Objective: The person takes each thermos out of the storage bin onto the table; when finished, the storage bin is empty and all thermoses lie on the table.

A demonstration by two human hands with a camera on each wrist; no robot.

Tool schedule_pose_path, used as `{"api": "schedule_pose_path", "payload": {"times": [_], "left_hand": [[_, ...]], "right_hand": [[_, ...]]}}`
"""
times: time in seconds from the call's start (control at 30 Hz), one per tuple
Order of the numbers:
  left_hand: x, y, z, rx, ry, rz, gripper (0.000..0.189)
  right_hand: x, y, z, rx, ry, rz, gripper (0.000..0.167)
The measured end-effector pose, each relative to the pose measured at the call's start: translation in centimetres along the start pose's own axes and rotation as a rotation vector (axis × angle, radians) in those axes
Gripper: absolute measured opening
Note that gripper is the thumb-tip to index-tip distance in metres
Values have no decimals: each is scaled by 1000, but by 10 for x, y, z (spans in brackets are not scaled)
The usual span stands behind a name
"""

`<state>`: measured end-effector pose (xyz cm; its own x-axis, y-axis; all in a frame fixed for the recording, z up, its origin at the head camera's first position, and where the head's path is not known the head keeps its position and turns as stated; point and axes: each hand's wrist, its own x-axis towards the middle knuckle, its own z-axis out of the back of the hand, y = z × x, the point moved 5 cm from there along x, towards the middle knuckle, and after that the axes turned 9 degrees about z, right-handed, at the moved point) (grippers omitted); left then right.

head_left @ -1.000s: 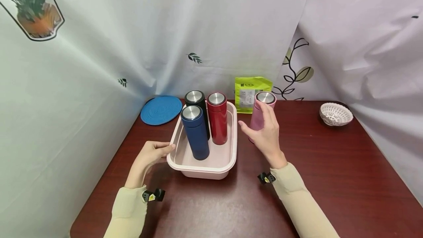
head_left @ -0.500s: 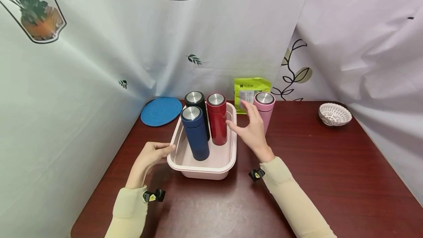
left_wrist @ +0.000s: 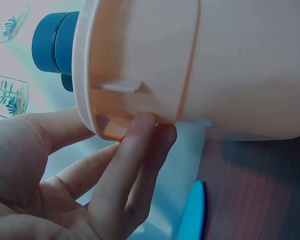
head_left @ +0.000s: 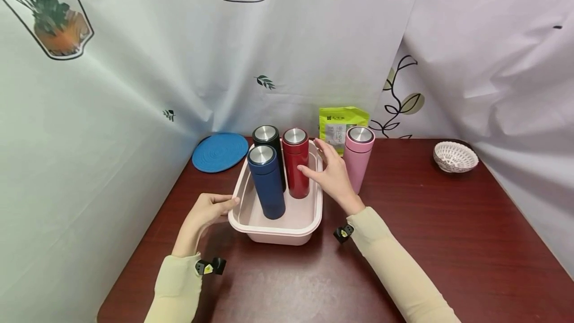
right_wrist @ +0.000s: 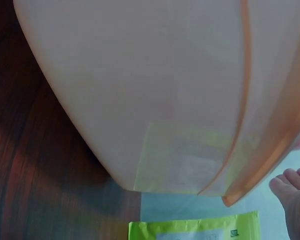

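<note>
A pale pink plastic tub [head_left: 278, 237] holds three upright thermos flasks: a blue one [head_left: 267, 188], a red one [head_left: 296, 171] and a black one [head_left: 276, 146], the last partly hidden behind the blue. My left hand [head_left: 204, 218] pinches the tub's left rim, thumb on top and fingers [left_wrist: 135, 155] under the lip in the left wrist view. Over the right rim, my right hand [head_left: 334, 178] holds nothing; its thumb and fingers are spread, thumb tip overlapping the red flask. A pink thermos flask [head_left: 358, 161] stands on the table just right of that hand.
Behind the tub a lime-green packet [head_left: 344, 114] leans near the cloth backdrop [head_left: 314, 39]. At the back left lies a round blue mat [head_left: 219, 152]. A white woven bowl [head_left: 455, 157] sits at the back right of the dark red table [head_left: 448, 228].
My right hand has moved left, from in front of the pink flask to over the tub's right rim beside the red flask. The left hand keeps its hold on the tub.
</note>
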<state>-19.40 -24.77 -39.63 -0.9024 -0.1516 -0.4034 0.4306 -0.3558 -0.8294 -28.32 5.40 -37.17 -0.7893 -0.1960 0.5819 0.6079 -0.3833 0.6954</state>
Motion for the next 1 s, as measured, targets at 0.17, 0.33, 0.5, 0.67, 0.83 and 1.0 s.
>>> {"api": "schedule_pose_path", "payload": {"times": [0.17,0.33,0.5,0.67,0.83,1.0], "left_hand": [[1,-1,-1,-1,3,-7,57],[2,1,-1,-14,9,4,58],[2,2,-1,-23,10,9,56],[3,2,-2,-23,12,1,56],[2,2,-2,-18,12,3,57],[1,0,0,-5,9,4,58]], "right_hand": [[3,-1,-7,28,38,-6,84],[5,-2,-15,64,77,-23,82],[6,-3,-22,58,88,-31,82],[8,-4,-25,40,73,-24,79],[10,-5,-28,56,69,-8,77],[12,-5,-29,40,71,-3,76]]}}
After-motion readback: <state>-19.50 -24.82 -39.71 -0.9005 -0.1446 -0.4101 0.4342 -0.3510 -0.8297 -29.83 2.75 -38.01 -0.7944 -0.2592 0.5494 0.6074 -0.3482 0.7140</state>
